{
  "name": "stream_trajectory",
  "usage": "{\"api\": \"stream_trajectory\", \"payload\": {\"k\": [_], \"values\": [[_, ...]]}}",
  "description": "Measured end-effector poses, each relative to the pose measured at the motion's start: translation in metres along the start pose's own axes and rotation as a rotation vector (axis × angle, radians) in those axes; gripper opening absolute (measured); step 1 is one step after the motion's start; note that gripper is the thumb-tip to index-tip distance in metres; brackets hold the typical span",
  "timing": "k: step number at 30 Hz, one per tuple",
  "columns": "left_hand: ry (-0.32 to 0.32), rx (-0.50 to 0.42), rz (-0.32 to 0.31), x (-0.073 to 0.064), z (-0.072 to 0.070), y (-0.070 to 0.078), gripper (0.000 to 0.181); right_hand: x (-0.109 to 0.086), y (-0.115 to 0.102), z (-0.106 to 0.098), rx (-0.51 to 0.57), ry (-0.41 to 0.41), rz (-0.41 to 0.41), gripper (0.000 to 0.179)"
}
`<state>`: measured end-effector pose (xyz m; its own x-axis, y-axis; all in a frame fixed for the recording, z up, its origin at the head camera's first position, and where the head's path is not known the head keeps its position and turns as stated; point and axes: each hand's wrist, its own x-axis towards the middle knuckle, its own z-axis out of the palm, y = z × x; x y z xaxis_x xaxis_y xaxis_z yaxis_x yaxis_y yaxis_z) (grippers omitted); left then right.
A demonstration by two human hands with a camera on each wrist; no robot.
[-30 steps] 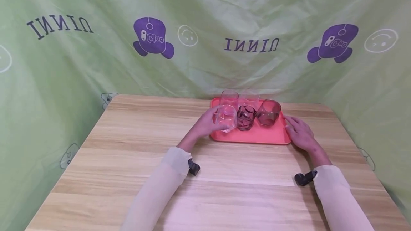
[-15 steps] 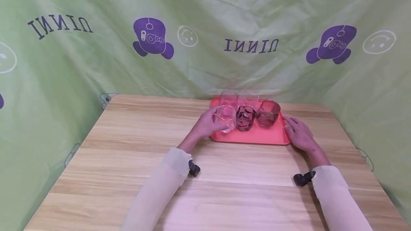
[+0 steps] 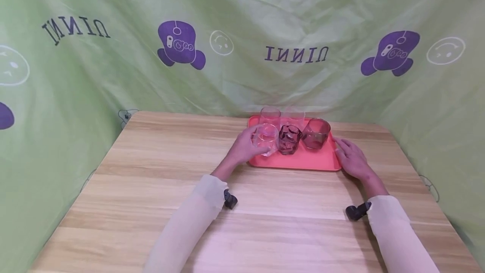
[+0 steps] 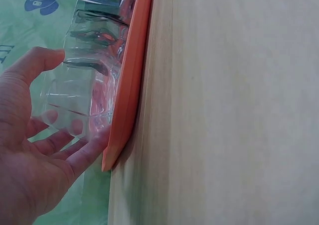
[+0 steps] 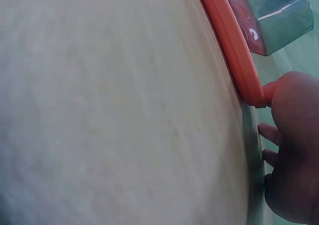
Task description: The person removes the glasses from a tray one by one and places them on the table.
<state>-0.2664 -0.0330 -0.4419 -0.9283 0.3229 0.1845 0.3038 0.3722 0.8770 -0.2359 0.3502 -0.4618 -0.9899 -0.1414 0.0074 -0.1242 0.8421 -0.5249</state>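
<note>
In the head view, a red-pink tray (image 3: 303,162) at the far side of the table holds several drinking glasses. My left hand (image 3: 243,145) grips a clear faceted glass (image 3: 267,140) at the tray's front left. Seen from the left wrist, the thumb and fingers lie on opposite sides of that glass, and it stands on its base. To its right come a dark purple faceted glass (image 3: 290,140) and a wider smoky glass (image 3: 316,135). My right hand (image 3: 352,159) lies along the tray's right end. In the right wrist view its thumb (image 5: 271,91) touches the tray's rim.
Behind the front glasses are a pinkish glass (image 3: 270,115) and a clear glass (image 3: 295,115), partly hidden. The wooden table (image 3: 288,231) stretches toward me. A green printed curtain (image 3: 242,83) hangs right behind its far edge.
The tray and right hand shift very slightly left in the head view, while the background at the sides also shifts a little. Both hands keep their places on the glass and tray.
</note>
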Motion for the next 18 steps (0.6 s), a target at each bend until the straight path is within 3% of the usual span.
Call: {"api": "stream_trajectory", "payload": {"k": [8, 18], "values": [[0.01, 0.002, -0.024, -0.001, -0.005, 0.001, 0.08, 0.0, -0.001, -0.001, 0.002, -0.014, 0.024, 0.056], [0.041, -0.031, -0.019, -0.002, -0.025, 0.003, 0.078, 0.0, -0.001, -0.001, -0.006, 0.001, 0.019, 0.055]]}}
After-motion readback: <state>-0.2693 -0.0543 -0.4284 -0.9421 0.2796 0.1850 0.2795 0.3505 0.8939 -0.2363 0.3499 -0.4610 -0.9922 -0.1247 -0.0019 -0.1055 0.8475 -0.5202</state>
